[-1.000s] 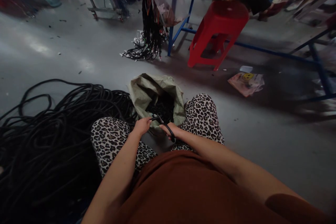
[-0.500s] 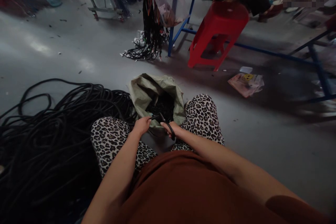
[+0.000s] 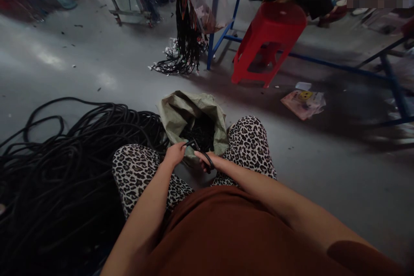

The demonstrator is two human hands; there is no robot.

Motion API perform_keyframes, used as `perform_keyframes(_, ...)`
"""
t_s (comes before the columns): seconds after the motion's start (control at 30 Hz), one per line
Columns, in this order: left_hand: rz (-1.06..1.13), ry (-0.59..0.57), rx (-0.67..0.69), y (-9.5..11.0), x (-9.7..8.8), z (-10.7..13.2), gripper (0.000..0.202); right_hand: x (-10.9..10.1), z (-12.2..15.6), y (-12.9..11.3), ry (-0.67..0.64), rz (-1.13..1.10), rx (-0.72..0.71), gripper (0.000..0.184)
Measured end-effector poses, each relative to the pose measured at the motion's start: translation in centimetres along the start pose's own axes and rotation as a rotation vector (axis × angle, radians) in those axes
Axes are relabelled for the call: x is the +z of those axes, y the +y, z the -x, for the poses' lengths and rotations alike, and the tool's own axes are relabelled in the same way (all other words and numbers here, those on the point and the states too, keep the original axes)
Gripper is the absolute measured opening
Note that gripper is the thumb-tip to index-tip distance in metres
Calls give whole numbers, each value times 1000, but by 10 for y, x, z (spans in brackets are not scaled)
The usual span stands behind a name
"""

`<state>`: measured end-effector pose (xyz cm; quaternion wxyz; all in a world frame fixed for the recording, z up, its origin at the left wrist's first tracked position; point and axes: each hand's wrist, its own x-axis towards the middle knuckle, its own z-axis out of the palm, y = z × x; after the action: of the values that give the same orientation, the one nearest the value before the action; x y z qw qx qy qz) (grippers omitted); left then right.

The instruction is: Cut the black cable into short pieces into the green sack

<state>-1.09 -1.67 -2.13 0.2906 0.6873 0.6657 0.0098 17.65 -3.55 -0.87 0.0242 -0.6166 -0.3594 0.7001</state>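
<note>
Your scissors (image 3: 208, 161) have shifted slightly toward nine o'clock, gripped in your right hand (image 3: 212, 156) by the six o'clock rim of the sack (image 3: 170, 114). At their ten o'clock, your left hand (image 3: 175, 154) pinches a black cord piece (image 3: 189, 142). Black coils (image 3: 93, 138) lie toward nine.

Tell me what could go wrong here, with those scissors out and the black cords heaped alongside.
The scissors in the right hand sit close to the left hand, so a slip might nick a finger. Both hands are at the near edge of the sack, so a dropped piece could miss it. The loose cord pile lies beside the left knee and might catch a foot.
</note>
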Motion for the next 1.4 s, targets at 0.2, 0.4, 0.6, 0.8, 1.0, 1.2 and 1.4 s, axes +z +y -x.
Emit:
perform_keyframes(0.2, 13, -12, 10, 2, 0, 0, 34, 0, -2, 3, -20, 10, -49, 50)
perform_keyframes(0.4, 21, -31, 13, 2, 1, 1, 35, 1, -4, 3, -31, 30, -28, 49)
perform_keyframes(0.6, 8, -55, 10, 4, -1, 2, 34, 1, -10, 7, -18, 69, -33, 54)
perform_keyframes(0.8, 19, -60, 16, 5, -1, 3, 35, 1, -9, 6, -26, 78, -20, 55)
perform_keyframes(1.0, 13, -60, 19, 4, -1, 2, 35, 1, -3, 3, -17, 74, -24, 55)
perform_keyframes(1.2, -2, -71, 20, 1, 1, 1, 35, 0, -5, 5, -25, 89, -49, 56)
perform_keyframes(1.4, -6, -110, 58, 0, 2, 2, 36, 2, -12, 9, -16, 106, -8, 58)
